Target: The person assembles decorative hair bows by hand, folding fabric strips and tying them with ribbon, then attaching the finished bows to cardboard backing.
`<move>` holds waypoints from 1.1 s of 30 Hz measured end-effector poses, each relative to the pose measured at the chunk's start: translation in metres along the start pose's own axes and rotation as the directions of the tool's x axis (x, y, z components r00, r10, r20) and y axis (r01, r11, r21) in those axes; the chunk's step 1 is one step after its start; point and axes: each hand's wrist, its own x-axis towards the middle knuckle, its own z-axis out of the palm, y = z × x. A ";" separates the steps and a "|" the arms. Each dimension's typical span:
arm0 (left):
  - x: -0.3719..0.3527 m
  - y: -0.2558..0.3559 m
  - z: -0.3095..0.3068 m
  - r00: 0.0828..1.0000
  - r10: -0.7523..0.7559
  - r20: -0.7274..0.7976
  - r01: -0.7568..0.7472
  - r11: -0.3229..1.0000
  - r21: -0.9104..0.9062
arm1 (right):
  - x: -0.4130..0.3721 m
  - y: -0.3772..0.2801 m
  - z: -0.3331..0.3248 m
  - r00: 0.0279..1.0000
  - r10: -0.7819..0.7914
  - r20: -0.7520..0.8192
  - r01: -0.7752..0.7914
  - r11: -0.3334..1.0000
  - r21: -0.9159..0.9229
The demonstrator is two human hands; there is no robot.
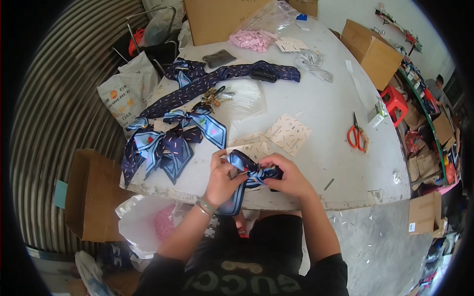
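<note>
A blue and navy scarf bow (pixel 255 174) is between my two hands at the table's front edge. My left hand (pixel 224 176) grips its left loop, and one pointed tail hangs below that hand. My right hand (pixel 285 175) pinches the dark right side near the knot. Just behind the bow lie patterned cards (pixel 289 134). Several finished-looking blue bows (pixel 165 145) are heaped at the left of the table. A long navy strip (pixel 197 81) with small coloured dashes runs behind them, with a black object (pixel 263 75) on it.
Orange-handled scissors (pixel 356 137) lie at the right, near a small green and white box (pixel 377 114). Metal clips (pixel 215 97), a clear plastic bag (pixel 247 101) and pink fabric (pixel 253 40) are farther back. A cardboard box (pixel 217 22) stands at the rear. Another person (pixel 435 88) is far right.
</note>
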 end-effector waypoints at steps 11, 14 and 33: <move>-0.002 0.017 0.004 0.975 -0.188 0.114 0.202 0.971 -0.130 | 0.025 0.032 -0.004 0.968 0.006 0.249 0.004 0.999 -0.043; -0.002 0.006 -0.003 0.989 0.008 0.146 0.013 0.990 -0.142 | 0.036 0.020 -0.015 0.899 0.209 0.384 -0.231 0.973 0.013; -0.004 0.006 0.014 0.957 -0.237 0.165 0.279 0.906 -0.317 | 0.027 0.009 -0.013 0.930 0.218 0.295 -0.223 0.975 -0.018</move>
